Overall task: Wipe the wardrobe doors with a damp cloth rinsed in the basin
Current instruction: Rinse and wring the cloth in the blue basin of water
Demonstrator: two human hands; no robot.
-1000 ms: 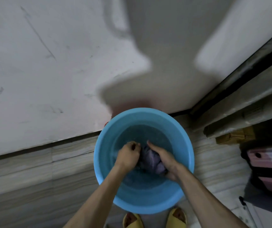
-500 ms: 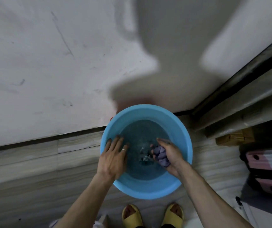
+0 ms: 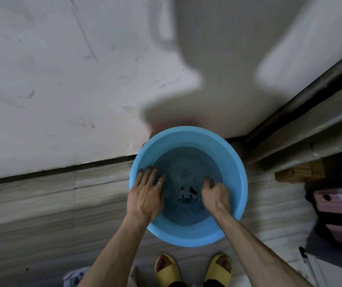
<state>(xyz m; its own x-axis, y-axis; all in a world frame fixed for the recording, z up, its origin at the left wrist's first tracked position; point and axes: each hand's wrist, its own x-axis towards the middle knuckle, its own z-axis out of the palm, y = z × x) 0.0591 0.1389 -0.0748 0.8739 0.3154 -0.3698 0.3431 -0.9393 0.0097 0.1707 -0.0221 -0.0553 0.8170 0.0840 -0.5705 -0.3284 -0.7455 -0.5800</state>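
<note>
The right hand [image 3: 215, 193] is curled inside the basin [image 3: 188, 133], toward its right side, with a bit of cloth [image 3: 212, 183] at its fingertips. Left of this grip, across the water, the left hand [image 3: 146, 195] lies flat on the basin's left inner wall. Beyond the grip, the basin's far rim stands close to the wall [image 3: 62, 90]. Behind the grip, nearer the person, are two sandals [image 3: 167, 270]. Well right of it lie stacked binders [image 3: 339, 199].

Round blue plastic basin [image 3: 188, 131] sits close against the scuffed white wall [image 3: 62, 79]. Open water [image 3: 186, 162] lies between the flat left hand [image 3: 147, 195] and the right hand [image 3: 215, 193], which is curled on the cloth [image 3: 210, 181]. Bare grey tiled floor [image 3: 42, 204] to the left; pink binders [image 3: 339, 204] well off to the right.
</note>
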